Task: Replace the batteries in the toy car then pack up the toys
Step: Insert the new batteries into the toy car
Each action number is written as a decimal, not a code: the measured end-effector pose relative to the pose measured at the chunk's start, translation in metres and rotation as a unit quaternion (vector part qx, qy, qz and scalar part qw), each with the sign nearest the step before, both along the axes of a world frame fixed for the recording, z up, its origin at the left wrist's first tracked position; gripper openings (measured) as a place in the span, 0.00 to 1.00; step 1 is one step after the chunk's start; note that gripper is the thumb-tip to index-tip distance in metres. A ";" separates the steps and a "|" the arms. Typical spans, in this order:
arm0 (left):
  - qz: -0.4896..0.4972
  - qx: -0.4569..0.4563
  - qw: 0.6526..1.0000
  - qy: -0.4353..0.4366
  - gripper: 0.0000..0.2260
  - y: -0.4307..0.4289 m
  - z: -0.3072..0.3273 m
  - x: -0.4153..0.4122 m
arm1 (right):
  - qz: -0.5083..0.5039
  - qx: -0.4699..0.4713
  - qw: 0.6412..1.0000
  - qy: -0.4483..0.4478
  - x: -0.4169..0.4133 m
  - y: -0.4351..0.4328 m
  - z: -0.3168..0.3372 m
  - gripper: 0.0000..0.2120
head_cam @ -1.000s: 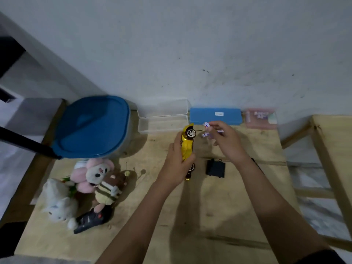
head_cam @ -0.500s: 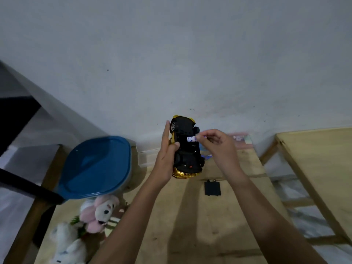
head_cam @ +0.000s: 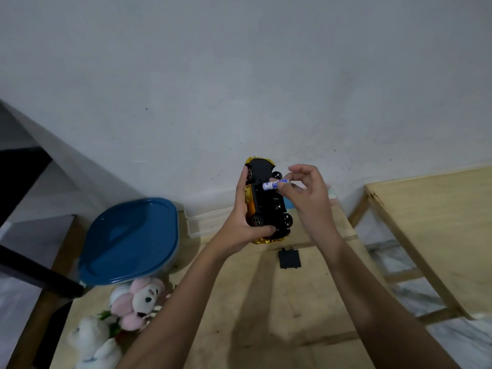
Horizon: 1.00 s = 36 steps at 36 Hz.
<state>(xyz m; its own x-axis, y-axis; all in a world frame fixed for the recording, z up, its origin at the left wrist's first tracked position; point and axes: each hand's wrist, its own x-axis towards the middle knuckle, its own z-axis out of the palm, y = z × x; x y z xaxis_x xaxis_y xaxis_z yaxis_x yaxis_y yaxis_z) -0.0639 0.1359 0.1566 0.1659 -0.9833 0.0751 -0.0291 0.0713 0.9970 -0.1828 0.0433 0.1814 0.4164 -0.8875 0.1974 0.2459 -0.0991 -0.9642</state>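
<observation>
My left hand [head_cam: 243,222] grips the yellow toy car [head_cam: 267,206], held up above the table with its black underside facing me. My right hand [head_cam: 306,198] pinches a white and blue battery [head_cam: 271,185] between thumb and fingers, its end touching the car's underside near the upper wheels. The black battery cover [head_cam: 288,258] lies flat on the wooden table [head_cam: 266,315] just below the car.
A blue-lidded tub [head_cam: 127,241] stands at the left. A pink plush [head_cam: 138,302] and a white plush [head_cam: 90,344] lie at the table's lower left. A clear plastic box [head_cam: 207,222] sits against the wall behind my left hand. A second wooden table [head_cam: 439,235] stands to the right.
The car went from resting on its side on the table to held up, underside toward me. My right hand brought the battery against the underside. The camera tilted up.
</observation>
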 end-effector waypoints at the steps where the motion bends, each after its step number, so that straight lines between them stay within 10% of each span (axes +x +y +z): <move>1: 0.005 -0.002 1.000 0.001 0.51 0.000 0.000 0.000 | -0.010 0.008 1.000 -0.006 0.000 0.000 0.002 0.13; 16: 0.062 -0.036 0.997 0.013 0.46 0.008 0.000 0.011 | -0.022 -0.111 0.985 0.133 0.012 0.001 -0.002 0.07; 36: 0.060 -0.053 0.997 0.019 0.52 0.007 0.002 0.002 | -0.057 -0.048 0.996 0.045 0.013 0.009 -0.003 0.08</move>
<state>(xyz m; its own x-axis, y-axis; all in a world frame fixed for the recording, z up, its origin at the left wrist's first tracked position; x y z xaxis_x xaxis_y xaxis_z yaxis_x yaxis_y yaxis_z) -0.0616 0.1434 0.1583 0.2865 -0.9431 0.1685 -0.0064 0.1740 0.9847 -0.1693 0.0526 0.1781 0.3339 -0.9085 0.2511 0.1412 -0.2151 -0.9663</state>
